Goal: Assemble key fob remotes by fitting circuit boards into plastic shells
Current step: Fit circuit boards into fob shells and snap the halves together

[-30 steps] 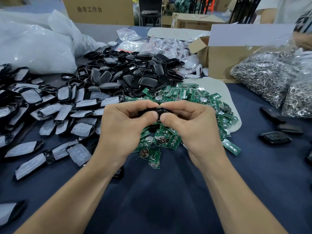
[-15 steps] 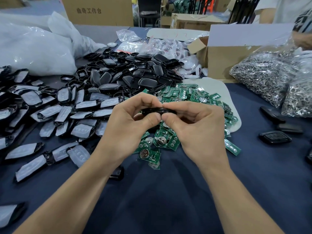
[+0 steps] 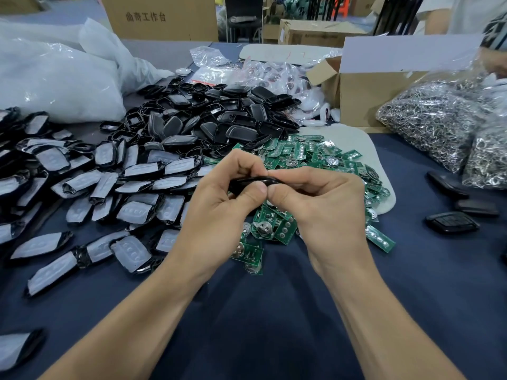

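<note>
Since 1.0 s ago: your left fingers have lifted from flat and curled over the fob's top edge. Hands and fob are otherwise in the same spot.

Fob [image 3: 251,182]: black, seen edge-on, held in the air above the near end of the boards [image 3: 301,154]. Your left hand [image 3: 216,207] grips it with thumb below and fingers curled over the top. Your right hand [image 3: 326,204] pinches its other end between thumb and forefinger. The 2 thumbs meet tip to tip. Whether a board is already seated inside cannot be told from this angle.

Progress (judgement): this looks like the closing squeeze on 1 unit. 3 closed fobs [image 3: 451,222] lie on the cloth [image 3: 274,311] well to your right and are probably finished pieces. Left to do: nearly everything. The green boards are heaped just beyond your hands, the loose black shells [image 3: 219,119] are piled behind them, and the film-wrapped halves [image 3: 131,171] are spread to your left.

Writing: the box [image 3: 159,17] at the far edge reads "曲奇工作台". No brand is legible on the fob, boards or bags [image 3: 428,119] of metal rings.
</note>
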A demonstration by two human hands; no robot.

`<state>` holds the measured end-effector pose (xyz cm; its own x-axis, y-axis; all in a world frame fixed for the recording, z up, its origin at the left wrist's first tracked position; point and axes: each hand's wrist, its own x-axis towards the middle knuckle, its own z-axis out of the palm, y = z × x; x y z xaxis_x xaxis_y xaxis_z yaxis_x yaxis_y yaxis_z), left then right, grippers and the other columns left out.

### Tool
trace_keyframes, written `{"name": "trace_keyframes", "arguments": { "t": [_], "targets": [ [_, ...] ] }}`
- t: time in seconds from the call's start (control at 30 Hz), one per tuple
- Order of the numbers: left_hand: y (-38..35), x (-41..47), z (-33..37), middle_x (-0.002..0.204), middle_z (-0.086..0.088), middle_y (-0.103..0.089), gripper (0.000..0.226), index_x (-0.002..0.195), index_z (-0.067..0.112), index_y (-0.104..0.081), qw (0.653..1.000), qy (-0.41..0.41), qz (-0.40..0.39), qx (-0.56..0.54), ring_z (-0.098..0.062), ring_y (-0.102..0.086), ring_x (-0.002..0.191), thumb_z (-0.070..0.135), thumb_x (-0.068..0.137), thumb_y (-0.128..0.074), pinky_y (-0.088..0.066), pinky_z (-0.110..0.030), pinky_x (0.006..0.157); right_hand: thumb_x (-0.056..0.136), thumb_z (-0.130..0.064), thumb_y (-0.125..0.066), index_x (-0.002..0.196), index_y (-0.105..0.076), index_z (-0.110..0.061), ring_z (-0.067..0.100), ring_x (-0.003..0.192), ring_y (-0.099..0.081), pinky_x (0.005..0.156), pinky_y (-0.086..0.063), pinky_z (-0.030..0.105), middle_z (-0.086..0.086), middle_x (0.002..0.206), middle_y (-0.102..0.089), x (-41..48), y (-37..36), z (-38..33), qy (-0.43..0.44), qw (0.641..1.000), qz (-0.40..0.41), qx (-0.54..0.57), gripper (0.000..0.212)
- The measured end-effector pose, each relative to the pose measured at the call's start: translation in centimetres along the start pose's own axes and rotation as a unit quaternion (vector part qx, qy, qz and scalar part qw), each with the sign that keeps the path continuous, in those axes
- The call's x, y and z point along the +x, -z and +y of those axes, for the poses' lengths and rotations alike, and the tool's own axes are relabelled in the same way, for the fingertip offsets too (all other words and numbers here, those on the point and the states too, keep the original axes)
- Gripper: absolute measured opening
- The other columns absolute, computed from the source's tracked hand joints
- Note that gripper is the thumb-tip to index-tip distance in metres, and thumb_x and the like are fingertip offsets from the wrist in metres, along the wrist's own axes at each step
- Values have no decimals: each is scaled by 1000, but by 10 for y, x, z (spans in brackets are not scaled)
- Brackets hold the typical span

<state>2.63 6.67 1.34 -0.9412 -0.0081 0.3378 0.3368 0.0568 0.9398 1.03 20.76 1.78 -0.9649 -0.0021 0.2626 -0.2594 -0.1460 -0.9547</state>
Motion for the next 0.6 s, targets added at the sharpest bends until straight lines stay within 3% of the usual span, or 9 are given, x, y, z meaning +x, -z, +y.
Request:
{"name": "trace_keyframes", "arguments": {
  "t": [0.2,0.4,0.6],
  "targets": [
    [7,5,0,85,10,-69,12,86,25,-69,999,16,25,24,-8,-63,84,14,83,-69,-54,-26,75,79,7,-76,87,-83,-16,14,65,-69,65,-56,24,8,77,-79,4,6,-1,-41,998,-51,21,25],
    [5,3,1,79,8,-68,12,83,22,-68,1000,3,29,9,-9,-61,76,10,82,-70,-52,-25,68,70,-1,-78,84,-84,-18,12,61,-70,62,-54,21,5,73,-78,2,3,0,-18,999,-26,0,22],
    [2,2,-2,81,4,-68,12,82,21,-68,999,12,33,8,-13,-63,80,10,82,-68,-54,-29,74,67,-5,-78,81,-84,-20,15,54,-65,58,-53,26,5,67,-76,0,1,3,-14,1000,11,-21,22]
  ]
}}
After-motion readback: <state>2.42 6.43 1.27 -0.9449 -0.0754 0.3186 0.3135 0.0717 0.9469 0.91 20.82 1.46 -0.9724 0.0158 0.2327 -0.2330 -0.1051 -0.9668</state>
